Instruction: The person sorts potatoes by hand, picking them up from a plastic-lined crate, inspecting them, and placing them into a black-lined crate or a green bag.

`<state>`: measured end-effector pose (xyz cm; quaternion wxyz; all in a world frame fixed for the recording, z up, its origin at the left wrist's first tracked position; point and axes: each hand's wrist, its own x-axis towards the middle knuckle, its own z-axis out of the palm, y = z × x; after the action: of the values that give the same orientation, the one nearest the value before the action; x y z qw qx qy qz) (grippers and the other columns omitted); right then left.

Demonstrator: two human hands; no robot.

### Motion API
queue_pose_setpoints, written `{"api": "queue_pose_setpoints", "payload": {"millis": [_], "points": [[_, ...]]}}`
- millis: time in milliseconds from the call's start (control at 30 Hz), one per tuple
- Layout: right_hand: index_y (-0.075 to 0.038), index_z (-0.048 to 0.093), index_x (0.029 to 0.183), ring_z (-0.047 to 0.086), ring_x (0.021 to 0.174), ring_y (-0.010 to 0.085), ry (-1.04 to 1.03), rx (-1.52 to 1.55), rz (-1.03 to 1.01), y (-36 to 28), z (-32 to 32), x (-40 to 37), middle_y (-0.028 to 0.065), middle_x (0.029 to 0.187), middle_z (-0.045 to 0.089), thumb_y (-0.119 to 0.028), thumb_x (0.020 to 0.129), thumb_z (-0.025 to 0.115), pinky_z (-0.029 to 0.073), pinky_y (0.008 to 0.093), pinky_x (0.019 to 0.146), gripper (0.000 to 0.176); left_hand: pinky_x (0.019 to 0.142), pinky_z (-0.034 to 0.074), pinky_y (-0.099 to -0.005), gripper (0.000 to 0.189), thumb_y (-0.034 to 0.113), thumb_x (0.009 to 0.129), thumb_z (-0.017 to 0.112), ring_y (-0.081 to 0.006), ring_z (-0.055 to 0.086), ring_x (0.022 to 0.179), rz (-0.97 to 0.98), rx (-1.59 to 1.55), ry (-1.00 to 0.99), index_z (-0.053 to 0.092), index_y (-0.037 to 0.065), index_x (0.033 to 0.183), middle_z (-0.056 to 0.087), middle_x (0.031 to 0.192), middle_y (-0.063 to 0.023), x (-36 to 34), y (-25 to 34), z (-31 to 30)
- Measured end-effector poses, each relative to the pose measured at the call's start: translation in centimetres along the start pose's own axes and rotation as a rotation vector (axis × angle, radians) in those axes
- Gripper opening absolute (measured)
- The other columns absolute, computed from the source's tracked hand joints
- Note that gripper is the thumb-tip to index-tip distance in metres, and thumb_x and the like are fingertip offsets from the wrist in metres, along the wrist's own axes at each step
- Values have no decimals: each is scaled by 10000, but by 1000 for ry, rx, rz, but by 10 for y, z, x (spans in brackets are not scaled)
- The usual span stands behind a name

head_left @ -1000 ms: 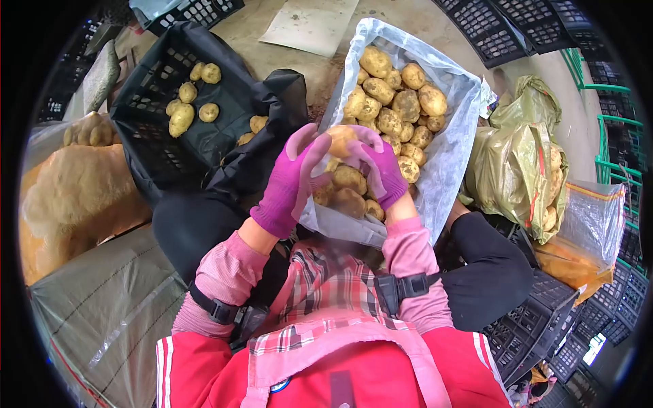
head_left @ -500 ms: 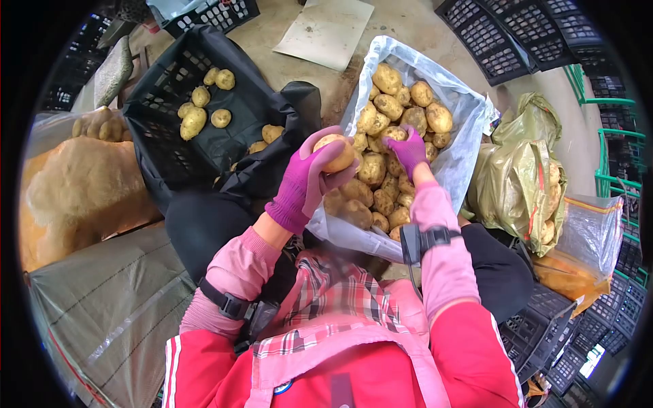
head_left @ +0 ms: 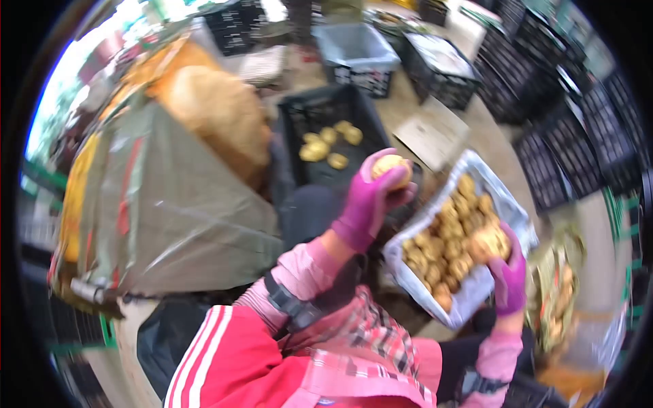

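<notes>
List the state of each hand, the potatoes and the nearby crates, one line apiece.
Left hand: gloved, closed around a potato
Left potato: held
Right hand: gloved, gripping at least one potato
Right potato: held, blurred
Pale-lined crate: open, holding many potatoes
Dark-lined crate: open, holding several potatoes

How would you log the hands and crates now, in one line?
left hand: holds potato | right hand: holds at least one potato | pale-lined crate: many potatoes | dark crate: fewer potatoes
</notes>
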<state>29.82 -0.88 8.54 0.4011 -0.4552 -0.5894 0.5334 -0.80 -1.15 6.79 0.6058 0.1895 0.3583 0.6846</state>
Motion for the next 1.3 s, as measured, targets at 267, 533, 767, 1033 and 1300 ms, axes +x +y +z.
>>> {"api": "queue_pose_setpoints", "payload": {"millis": [267, 533, 767, 1033, 1300], "points": [[-47, 432, 1437, 557, 1163, 217, 127, 108, -37, 30, -3, 15, 110, 1337, 504, -204, 840, 710, 477, 315, 973, 677, 1015, 511, -389, 490, 306, 999, 532, -315, 589, 1110, 1349, -149, 151, 456, -63, 1313, 523, 1318, -249, -118, 223, -13], [-17, 493, 1386, 565, 1165, 189, 52, 87, -164, 18, 12, 1, 91, 1263, 575, -162, 780, 805, 443, 321, 1028, 696, 1124, 395, -458, 575, 236, 1009, 481, -377, 406, 1372, 481, -196, -334, 326, -86, 1460, 378, 1506, -251, -73, 137, -35], [-31, 508, 1377, 582, 1157, 185, 31, 164, -97, 35, 12, -4, 102, 1276, 592, -176, 780, 823, 451, 312, 1012, 690, 896, 551, -362, 595, 537, 1028, 399, -247, 655, 1011, -694, 354, -602, 381, 87, 1416, 613, 1234, -158, -7, -79, 21], [-25, 581, 1303, 566, 1234, 236, 224, -193, -140, 60, 27, 14, 142, 1287, 613, -222, 971, 621, 420, 332, 1041, 388, 789, 531, -289, 660, 625, 986, 413, -122, 567, 862, -817, 57, -604, 439, 101, 1388, 591, 1182, -58, 16, -148, 15], [-13, 615, 1269, 595, 1190, 216, 275, -154, -17, 58, 35, 27, 128, 1271, 638, -159, 977, 607, 445, 316, 1012, 327, 793, 522, -269, 630, 592, 970, 500, -79, 530, 865, -767, 43, -625, 446, 118, 1382, 568, 1115, 2, 30, -143, 16]]}}
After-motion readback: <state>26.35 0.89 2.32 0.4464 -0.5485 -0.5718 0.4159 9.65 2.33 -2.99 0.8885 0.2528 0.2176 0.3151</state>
